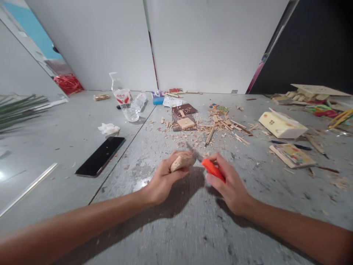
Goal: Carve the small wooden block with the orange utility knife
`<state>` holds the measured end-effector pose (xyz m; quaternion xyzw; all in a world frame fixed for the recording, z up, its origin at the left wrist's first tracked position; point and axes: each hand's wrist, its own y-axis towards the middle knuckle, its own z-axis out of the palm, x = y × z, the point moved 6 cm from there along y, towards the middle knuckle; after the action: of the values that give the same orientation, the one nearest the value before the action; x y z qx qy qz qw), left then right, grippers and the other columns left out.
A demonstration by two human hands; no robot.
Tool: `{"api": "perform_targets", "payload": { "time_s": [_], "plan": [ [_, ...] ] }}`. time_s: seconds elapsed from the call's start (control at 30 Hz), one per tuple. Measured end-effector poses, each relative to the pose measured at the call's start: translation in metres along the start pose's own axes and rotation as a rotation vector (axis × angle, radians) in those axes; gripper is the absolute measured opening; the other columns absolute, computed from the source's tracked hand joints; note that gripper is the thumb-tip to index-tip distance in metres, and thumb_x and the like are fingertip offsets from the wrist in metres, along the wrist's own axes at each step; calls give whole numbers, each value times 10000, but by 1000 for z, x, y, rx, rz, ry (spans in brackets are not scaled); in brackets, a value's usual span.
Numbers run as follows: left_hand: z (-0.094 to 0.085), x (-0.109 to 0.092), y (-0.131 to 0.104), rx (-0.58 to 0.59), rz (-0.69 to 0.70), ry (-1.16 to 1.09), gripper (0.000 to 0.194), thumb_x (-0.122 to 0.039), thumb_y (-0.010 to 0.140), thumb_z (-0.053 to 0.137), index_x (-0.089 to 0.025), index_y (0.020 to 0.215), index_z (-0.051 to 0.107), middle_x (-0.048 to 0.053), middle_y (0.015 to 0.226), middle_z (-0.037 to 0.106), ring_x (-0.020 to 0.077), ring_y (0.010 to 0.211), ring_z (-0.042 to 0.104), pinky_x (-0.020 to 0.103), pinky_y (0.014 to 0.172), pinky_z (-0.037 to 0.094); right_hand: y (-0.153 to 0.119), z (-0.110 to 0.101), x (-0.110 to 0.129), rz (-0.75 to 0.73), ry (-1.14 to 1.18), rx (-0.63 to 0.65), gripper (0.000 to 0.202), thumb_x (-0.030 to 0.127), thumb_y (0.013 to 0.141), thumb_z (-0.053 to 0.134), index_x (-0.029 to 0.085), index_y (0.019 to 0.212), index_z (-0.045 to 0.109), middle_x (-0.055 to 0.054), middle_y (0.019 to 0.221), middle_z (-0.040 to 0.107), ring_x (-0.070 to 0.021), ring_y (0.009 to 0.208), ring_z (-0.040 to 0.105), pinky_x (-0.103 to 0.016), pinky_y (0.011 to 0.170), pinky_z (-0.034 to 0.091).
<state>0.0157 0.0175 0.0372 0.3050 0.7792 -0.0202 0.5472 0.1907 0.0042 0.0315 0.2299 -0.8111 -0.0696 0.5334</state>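
A pale, rounded piece of wood (pixel 180 162) is gripped in my left hand (pixel 162 180), its fingers wrapped round the far side. My right hand (pixel 227 184) is closed on the orange handle of a utility knife (pixel 212 169). The knife's grey blade points up and left, at the right end of the wood; whether it touches the wood I cannot tell. Both hands are just above the grey table (pixel 176 228), and their shadows fall on it. Beyond them lie wood shavings (pixel 220 123) and a thin wooden-handled tool (pixel 210 136).
Left of my hands lies a black phone (pixel 100 156), with crumpled tissue (pixel 109 128) behind it and a clear bottle (pixel 121 99) farther back. A small square wood block (pixel 185 123) sits among the shavings. At right are a cream house-shaped box (pixel 282 125) and a patterned board (pixel 293 154).
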Motion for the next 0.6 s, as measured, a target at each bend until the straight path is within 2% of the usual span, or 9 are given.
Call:
{"api": "perform_targets", "payload": {
  "time_s": [0.07,0.13,0.2,0.27,0.37,0.43,0.5,0.6],
  "plan": [
    [-1,-1,1,16,18,-11,317,-139,998,494,-226,1279,611,157,1490,586,348,1492,461,682,1227,389,-1,6,6,-33,-20,93,145,389,1005,553,252,1033,591,37,790,630,-160,662,568,-296,640,414],
    [-1,-1,-1,49,26,-47,285,-150,996,511,-230,1232,648,152,1398,636,355,1452,498,664,1190,439,-3,9,10,-68,-61,148,187,399,1047,522,250,992,621,18,807,679,-172,691,606,-310,670,425],
    [-2,1,-3,60,26,-117,318,-190,984,549,-239,1292,612,157,1335,642,337,1292,611,589,1086,542,-4,13,10,-97,-171,204,244,422,1084,463,255,1060,640,-8,874,734,-193,741,652,-333,713,454],
    [0,5,-7,73,15,-202,494,-284,982,599,-269,1461,479,125,1140,659,272,1017,681,464,880,625,-5,14,7,-97,-246,217,259,445,1083,475,257,1092,652,-22,900,765,-210,764,693,-343,712,475],
    [5,11,-11,100,-17,-314,613,-452,972,673,-298,1499,400,58,1003,608,191,823,633,323,711,589,-6,12,4,-133,-286,199,249,447,1073,510,266,1058,681,-21,904,786,-212,758,725,-341,699,514],
    [7,14,-13,93,-37,-377,700,-545,928,746,-309,1485,394,51,1047,589,179,851,623,303,729,568,-8,11,3,-155,-292,189,263,454,1074,522,271,1001,695,-16,880,787,-203,736,731,-332,679,530],
    [7,17,-13,50,-49,-421,828,-606,834,840,-306,1475,410,62,1117,581,188,907,622,318,783,552,-8,9,4,-173,-304,171,264,475,1074,532,279,1024,702,-11,877,793,-198,729,742,-325,666,541],
    [2,20,-14,-22,-69,-340,926,-668,731,894,-288,1455,459,59,1096,587,186,865,587,326,762,495,-7,7,7,-195,-338,152,241,486,1066,554,293,1102,695,-7,907,812,-203,737,766,-322,652,555]
  ]
}}
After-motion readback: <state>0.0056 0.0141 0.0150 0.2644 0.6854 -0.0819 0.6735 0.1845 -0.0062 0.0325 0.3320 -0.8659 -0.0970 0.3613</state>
